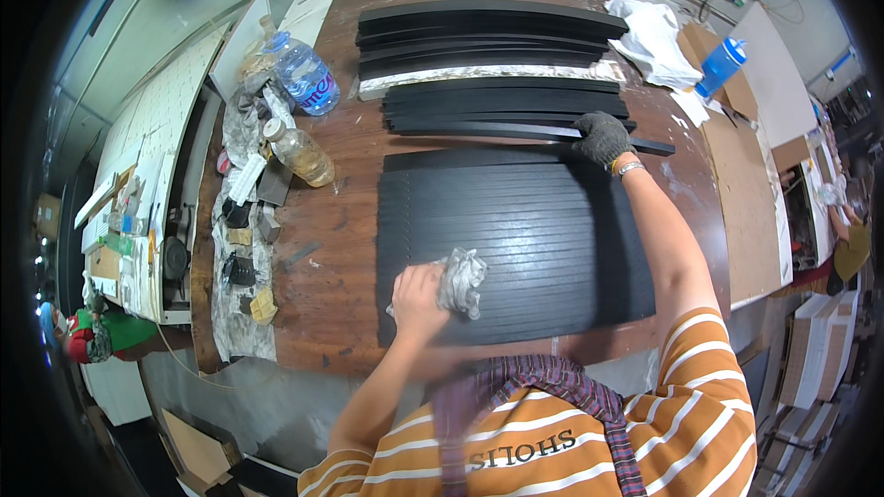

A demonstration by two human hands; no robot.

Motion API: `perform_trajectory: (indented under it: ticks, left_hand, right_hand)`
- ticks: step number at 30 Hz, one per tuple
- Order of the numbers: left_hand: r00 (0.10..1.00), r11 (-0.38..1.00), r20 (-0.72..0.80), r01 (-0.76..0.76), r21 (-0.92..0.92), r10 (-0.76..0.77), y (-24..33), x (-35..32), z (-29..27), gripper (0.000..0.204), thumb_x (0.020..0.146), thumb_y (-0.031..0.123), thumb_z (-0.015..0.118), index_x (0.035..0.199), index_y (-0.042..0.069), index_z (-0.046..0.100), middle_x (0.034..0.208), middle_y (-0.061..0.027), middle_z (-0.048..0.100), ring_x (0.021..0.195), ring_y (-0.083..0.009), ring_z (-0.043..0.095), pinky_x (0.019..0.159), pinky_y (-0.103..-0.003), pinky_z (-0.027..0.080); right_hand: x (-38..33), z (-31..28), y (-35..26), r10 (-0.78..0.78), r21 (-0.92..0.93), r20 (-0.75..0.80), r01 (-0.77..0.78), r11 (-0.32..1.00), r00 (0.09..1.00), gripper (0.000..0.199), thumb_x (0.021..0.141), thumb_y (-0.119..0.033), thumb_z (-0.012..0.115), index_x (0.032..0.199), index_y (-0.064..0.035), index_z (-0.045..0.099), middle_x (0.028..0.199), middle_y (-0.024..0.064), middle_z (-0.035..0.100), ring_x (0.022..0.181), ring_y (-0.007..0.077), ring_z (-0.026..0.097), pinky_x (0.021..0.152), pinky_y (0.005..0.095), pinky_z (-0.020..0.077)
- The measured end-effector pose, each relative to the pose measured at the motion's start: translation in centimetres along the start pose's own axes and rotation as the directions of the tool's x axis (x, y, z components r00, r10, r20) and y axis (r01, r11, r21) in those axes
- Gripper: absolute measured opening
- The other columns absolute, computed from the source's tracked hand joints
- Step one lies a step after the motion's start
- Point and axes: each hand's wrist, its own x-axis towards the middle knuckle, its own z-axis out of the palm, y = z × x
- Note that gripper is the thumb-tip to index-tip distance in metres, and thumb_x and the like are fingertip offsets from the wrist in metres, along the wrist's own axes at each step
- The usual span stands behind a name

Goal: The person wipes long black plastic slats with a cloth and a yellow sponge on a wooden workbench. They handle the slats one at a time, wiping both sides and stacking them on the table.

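- Black strips (543,235), laid edge to edge in a wide panel, lie on the brown table (345,267), right before the person!
- Left hand (421,299), bare, clutches a crumpled grey rag (462,283) over the panel's lower left!
- Right hand (605,140), dark-gloved, fingers curled over a single strip (656,146), near its right end!
- Beyond, stacked strips (502,101)!

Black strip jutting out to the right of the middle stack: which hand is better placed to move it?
Probably the right: the gloved right hand is on the strip, near its right end. The bare left hand is farther off, holding a crumpled pale wad.
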Motion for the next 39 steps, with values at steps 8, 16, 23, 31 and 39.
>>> perform_trajectory:
  ticks: [8, 16, 23, 31, 39]
  left_hand:
    - [0.999, 1.0, 0.044, 0.021, 0.007, -0.021, 0.4, 0.6, -0.1, 0.05, 0.064, 0.017, 0.076, 0.111, 0.007, 0.063, 0.103, -0.01, 0.064, 0.097, -0.0329, 0.06, 0.084, -0.044, 0.045]
    - [0.997, 1.0, 0.076, 0.024, 0.006, -0.024, 0.1, 0.6, -0.1, 0.051, 0.066, 0.021, 0.078, 0.112, 0.007, 0.062, 0.103, -0.0089, 0.064, 0.095, -0.0325, 0.06, 0.085, -0.044, 0.045]
    - [0.998, 1.0, 0.066, 0.001, -0.008, -0.001, 0.1, 0.9, -0.3, 0.051, 0.065, 0.02, 0.077, 0.112, 0.007, 0.062, 0.104, -0.009, 0.064, 0.094, -0.0326, 0.06, 0.083, -0.044, 0.045]
    - [0.997, 0.998, 0.04, 0.061, 0.003, -0.061, 0.1, 0.1, 0.3, 0.049, 0.066, 0.021, 0.081, 0.111, 0.009, 0.065, 0.103, -0.0077, 0.066, 0.095, -0.0297, 0.062, 0.085, -0.043, 0.045]
    - [0.908, 0.838, -0.182, 0.25, -0.486, -0.377, 3.2, 5.9, -2.3, 0.063, 0.073, 0.012, 0.085, 0.131, 0.001, 0.06, 0.12, -0.0152, 0.069, 0.115, -0.0333, 0.065, 0.098, -0.042, 0.053]
  right_hand:
    - [4.6, 3.9, -1.5, 0.026, -0.131, -0.094, -0.038, 0.991, 0.995, 0.028, 0.077, -0.023, 0.081, 0.103, -0.0159, 0.079, 0.108, 0.0123, 0.072, 0.111, 0.0316, 0.064, 0.097, 0.0428, 0.0515]
    - [2.6, 3.6, -2.9, -0.196, 0.141, 0.249, 0.165, 0.976, 0.948, 0.041, 0.079, -0.023, 0.081, 0.119, -0.0152, 0.072, 0.122, 0.01, 0.065, 0.116, 0.032, 0.063, 0.097, 0.0442, 0.0527]
    - [3.8, 4.2, -3.3, -0.301, -0.077, 0.279, 0.333, 0.94, 0.912, 0.041, 0.079, -0.02, 0.081, 0.116, -0.0097, 0.068, 0.121, 0.0146, 0.064, 0.115, 0.0344, 0.064, 0.097, 0.046, 0.0528]
    - [1.2, -3.3, -5.0, -0.252, -0.098, 0.102, 0.262, 0.96, 0.962, 0.052, 0.07, -0.029, 0.083, 0.115, -0.0101, 0.066, 0.113, 0.0145, 0.063, 0.101, 0.0385, 0.065, 0.09, 0.0473, 0.0541]
    - [-12.0, -6.4, -7.2, -0.146, 0.076, 0.049, 0.142, 0.987, 0.988, 0.044, 0.073, -0.034, 0.079, 0.108, -0.0087, 0.069, 0.106, 0.017, 0.069, 0.103, 0.0378, 0.067, 0.087, 0.0467, 0.0547]
